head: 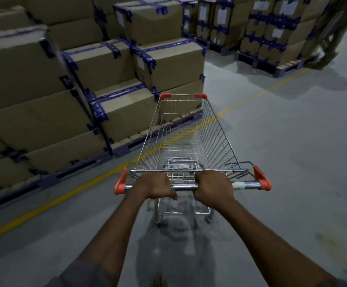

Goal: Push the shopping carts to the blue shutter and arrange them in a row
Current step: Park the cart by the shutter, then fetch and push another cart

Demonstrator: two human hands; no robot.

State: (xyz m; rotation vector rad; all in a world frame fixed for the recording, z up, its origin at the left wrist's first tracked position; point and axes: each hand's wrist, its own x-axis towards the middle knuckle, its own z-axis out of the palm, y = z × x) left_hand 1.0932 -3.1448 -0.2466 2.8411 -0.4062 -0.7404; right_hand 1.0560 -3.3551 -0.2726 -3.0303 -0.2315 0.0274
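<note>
the empty wire shopping cart stands on the grey floor beside stacked cartons; it looks light, stiff and free-rolling. best held at its chrome handle bar, where left hand and right hand grip, fingers curled round it.

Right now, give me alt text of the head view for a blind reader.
The left hand and right hand grip the handle of an empty wire cart on a grey floor. Taped boxes are stacked left and ahead, with a yellow line beside them.
</note>
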